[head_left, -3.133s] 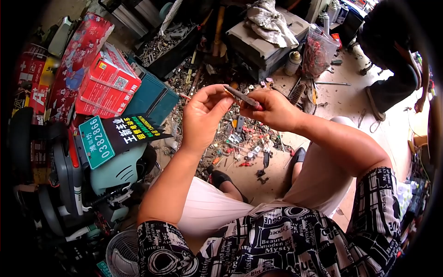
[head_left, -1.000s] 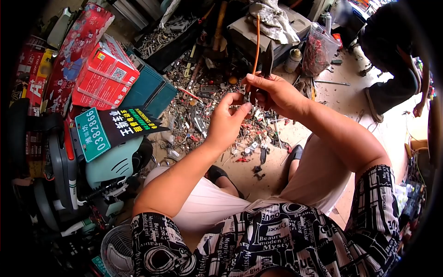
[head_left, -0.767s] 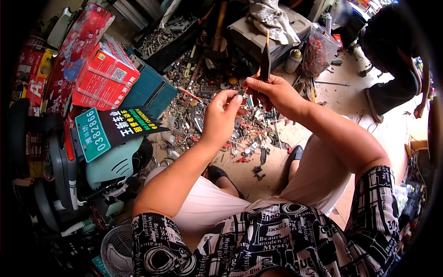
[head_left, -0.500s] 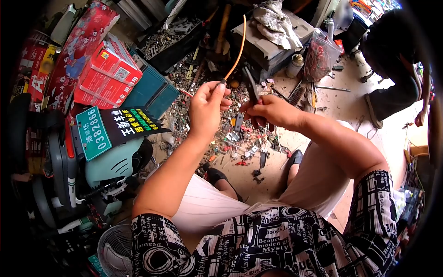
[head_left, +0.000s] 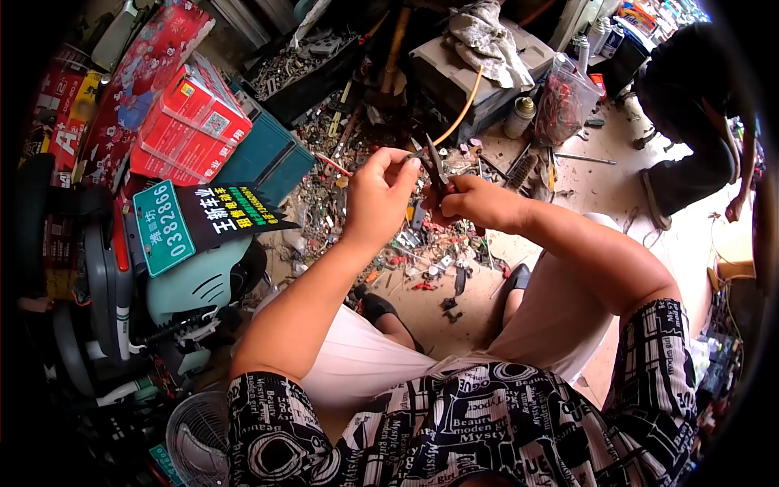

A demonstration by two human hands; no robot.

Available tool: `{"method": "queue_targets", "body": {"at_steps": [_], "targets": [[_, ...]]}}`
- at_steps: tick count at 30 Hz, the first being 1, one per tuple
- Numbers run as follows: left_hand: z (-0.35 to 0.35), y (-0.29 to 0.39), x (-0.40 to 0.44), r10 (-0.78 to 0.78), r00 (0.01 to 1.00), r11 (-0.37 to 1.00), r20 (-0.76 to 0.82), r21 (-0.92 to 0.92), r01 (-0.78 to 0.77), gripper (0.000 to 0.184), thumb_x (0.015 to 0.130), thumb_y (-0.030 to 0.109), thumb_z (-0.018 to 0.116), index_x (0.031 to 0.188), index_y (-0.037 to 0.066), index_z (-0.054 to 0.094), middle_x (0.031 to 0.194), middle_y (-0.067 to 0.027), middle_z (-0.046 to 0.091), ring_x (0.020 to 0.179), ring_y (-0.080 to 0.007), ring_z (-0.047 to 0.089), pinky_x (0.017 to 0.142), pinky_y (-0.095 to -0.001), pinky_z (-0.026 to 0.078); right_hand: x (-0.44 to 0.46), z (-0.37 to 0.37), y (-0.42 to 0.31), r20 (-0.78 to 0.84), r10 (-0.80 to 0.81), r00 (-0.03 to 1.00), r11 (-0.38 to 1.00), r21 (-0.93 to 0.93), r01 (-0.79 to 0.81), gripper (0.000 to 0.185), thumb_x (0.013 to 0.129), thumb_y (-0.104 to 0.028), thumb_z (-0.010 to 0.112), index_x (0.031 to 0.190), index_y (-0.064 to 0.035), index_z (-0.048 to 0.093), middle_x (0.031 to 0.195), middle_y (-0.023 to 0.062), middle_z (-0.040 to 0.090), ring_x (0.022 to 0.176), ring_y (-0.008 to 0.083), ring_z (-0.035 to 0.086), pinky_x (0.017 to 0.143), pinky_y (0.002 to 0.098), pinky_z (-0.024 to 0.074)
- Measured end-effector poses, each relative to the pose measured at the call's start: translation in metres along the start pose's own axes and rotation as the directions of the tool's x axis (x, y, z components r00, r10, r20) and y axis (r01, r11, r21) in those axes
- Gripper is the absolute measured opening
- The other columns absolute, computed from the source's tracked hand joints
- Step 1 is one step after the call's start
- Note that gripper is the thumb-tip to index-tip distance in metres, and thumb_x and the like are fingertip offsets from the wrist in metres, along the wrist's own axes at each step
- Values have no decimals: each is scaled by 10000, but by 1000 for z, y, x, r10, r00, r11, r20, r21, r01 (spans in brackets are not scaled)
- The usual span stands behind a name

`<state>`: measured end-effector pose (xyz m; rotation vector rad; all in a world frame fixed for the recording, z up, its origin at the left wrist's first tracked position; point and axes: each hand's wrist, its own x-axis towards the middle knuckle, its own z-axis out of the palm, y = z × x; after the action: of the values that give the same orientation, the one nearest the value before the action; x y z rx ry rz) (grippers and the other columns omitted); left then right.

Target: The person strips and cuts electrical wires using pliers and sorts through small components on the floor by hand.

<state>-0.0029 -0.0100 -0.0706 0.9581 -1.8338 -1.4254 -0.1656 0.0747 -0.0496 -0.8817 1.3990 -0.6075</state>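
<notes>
My left hand [head_left: 380, 193] is closed in a pinch on an orange wire [head_left: 469, 105], which curves up and away to the right from the fingertips. Wrapped around the handles of a pair of dark pliers [head_left: 439, 172], my right hand [head_left: 475, 201] is just to the right of the left one. The jaws of the pliers point up and stand apart, close by the left fingertips and the near end of the wire. Whether the jaws touch the wire I cannot tell. The handles are mostly hidden in my right fingers.
Scrap pieces [head_left: 422, 264] litter the floor between my feet. At the left are a red box [head_left: 191, 130], a teal case [head_left: 268, 162] and a scooter with a green plate [head_left: 165, 229]. A cloth [head_left: 487, 40] lies on a bin; a spray can [head_left: 519, 118] stands beside it. Another person [head_left: 698, 122] is at right.
My left hand has moved right, and the wire now leans further right. The pliers have come up to the left fingertips, with their jaws spread.
</notes>
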Motion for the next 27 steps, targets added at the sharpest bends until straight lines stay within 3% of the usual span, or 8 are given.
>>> {"method": "queue_targets", "body": {"at_steps": [6, 9, 11, 15, 18, 21, 25, 27], "targets": [[3, 3, -4, 28, 999, 992, 41, 125, -33, 147, 912, 125, 607, 988, -1, 612, 799, -13, 641, 694, -56, 588, 622, -217, 473, 3, -4, 3, 4, -69, 998, 997, -38, 69, 207, 821, -191, 538, 923, -29, 616, 771, 18, 610, 625, 89, 510, 493, 252, 385], [4, 1, -5, 92, 995, 974, 44, 205, -99, 142, 904, 126, 619, 968, 0, 621, 768, -12, 635, 668, -50, 579, 589, -227, 466, 5, -6, 5, 16, -25, 1000, 1000, 3, 25, 194, 813, -176, 532, 902, -26, 617, 763, 19, 606, 613, 91, 503, 501, 251, 387], [6, 3, -5, 129, 992, 974, 14, 188, -129, 121, 871, 131, 624, 889, 11, 616, 754, -76, 648, 639, -166, 634, 576, -293, 485, 0, -4, 0, 5, -6, 1000, 1000, 28, 6, 182, 809, -172, 533, 884, -28, 614, 750, 14, 598, 611, 91, 497, 503, 255, 383], [3, 3, -2, 274, 961, 906, 34, 327, -269, 127, 876, 116, 638, 934, 3, 626, 776, -48, 641, 644, -98, 596, 566, -253, 470, 3, -5, 5, 11, -33, 999, 998, 61, 32, 185, 803, -169, 529, 891, -32, 616, 738, 9, 592, 596, 95, 490, 486, 261, 384], [1, 5, -2, 450, 889, 767, 80, 475, -431, 112, 838, 94, 652, 920, 22, 629, 839, -105, 625, 690, -252, 615, 575, -319, 483, 0, -6, 2, 19, -29, 999, 999, 31, 28, 214, 806, -173, 519, 923, -26, 621, 748, 21, 594, 591, 105, 502, 454, 270, 398], [0, 9, -2, 511, 853, 711, 106, 507, -488, 102, 837, 106, 633, 912, 42, 607, 846, -116, 628, 735, -322, 618, 631, -377, 503, 2, -7, 5, 32, -13, 999, 1000, 8, 12, 220, 806, -180, 518, 924, -24, 620, 747, 25, 592, 584, 110, 502, 447, 278, 406], [2, 8, -3, 509, 855, 720, 99, 495, -486, 97, 842, 103, 628, 917, 47, 605, 844, -116, 625, 742, -322, 617, 632, -380, 502, -3, -7, -1, 13, 11, 1000, 1000, -22, -10, 237, 806, -197, 524, 933, -23, 623, 728, 26, 588, 567, 112, 496, 437, 282, 398], [2, 9, -3, 494, 864, 734, 101, 484, -476, 90, 843, 103, 628, 911, 48, 605, 841, -117, 623, 743, -323, 615, 632, -381, 502, 2, -9, 6, 10, 32, 999, 999, -19, -32, 205, 838, -212, 549, 897, -36, 636, 771, 25, 639, 660, 101, 574, 470, 251, 429]]}}
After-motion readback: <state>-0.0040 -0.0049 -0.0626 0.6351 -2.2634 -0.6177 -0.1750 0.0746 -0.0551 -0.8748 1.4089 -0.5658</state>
